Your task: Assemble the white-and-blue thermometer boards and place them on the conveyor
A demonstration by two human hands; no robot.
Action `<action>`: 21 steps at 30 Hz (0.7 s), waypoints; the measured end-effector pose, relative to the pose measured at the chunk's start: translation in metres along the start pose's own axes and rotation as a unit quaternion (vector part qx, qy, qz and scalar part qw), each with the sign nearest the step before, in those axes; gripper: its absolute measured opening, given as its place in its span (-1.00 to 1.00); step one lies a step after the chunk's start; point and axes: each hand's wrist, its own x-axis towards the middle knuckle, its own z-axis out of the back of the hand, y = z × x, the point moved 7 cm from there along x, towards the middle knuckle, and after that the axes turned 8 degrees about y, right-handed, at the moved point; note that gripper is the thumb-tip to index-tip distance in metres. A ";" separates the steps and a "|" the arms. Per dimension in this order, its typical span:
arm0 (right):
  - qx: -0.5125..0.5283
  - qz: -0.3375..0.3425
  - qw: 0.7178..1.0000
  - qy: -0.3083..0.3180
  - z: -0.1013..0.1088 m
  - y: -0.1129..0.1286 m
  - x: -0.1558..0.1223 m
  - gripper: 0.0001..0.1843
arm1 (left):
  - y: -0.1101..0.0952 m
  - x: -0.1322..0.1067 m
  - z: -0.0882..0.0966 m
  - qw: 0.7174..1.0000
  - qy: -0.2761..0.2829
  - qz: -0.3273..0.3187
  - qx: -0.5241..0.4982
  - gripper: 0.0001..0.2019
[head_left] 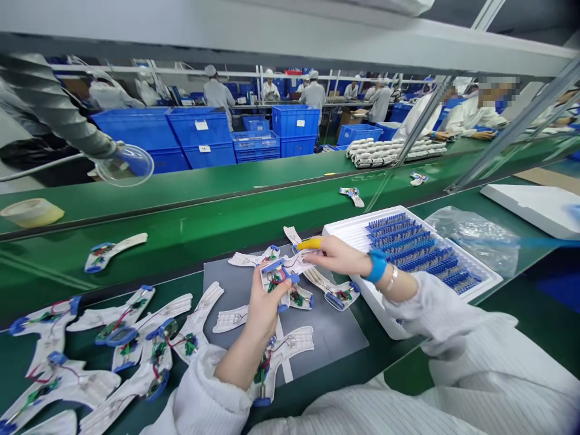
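My left hand (265,302) is closed around the head of a white curved plastic housing half (290,264), which is fitted with a green circuit board, red wires and blue end parts. My right hand (338,257), with a yellow cover on one finger and a blue wrist band, grips the handle end of this same housing half. Beneath and beside them, similar housing halves lie on a grey mat (324,347), among them one near the right hand (342,296) and one close to my left forearm (290,343).
Several more housing halves (156,356) lie at left. A white foam tray (380,308) with rows of small blue-edged parts stands at right, beside a plastic bag (475,232). The green conveyor belt (194,226) carries scattered housings. A tape roll (31,212) and extraction hose (67,115) are left.
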 end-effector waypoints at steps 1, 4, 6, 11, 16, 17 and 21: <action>0.033 -0.044 0.998 0.039 0.000 -0.017 0.016 -0.66 | -0.003 0.009 0.007 0.998 0.014 0.001 0.061 -0.38; 0.060 -0.174 0.983 0.004 0.012 -0.071 0.059 -0.71 | -0.018 0.044 0.037 0.966 0.024 -0.020 0.258 -0.35; 0.053 -0.217 0.974 -0.043 0.019 -0.100 0.081 -0.71 | -0.028 0.069 0.056 0.941 0.021 -0.031 0.338 -0.41; 0.031 -0.277 0.954 -0.111 0.032 -0.146 0.093 -0.72 | -0.027 0.107 0.075 0.847 0.105 0.001 0.522 -0.65; -0.004 -0.256 0.955 -0.150 0.060 -0.161 0.037 -0.58 | -0.014 0.100 0.086 0.739 0.156 0.056 0.652 -0.51; -0.010 -0.251 0.956 -0.152 0.066 -0.162 0.016 -0.55 | -0.013 0.098 0.087 0.724 0.165 0.063 0.667 -0.48; -0.021 -0.247 0.961 -0.125 0.073 -0.154 -0.092 -0.60 | -0.018 0.106 0.073 0.689 0.217 0.035 0.691 -0.45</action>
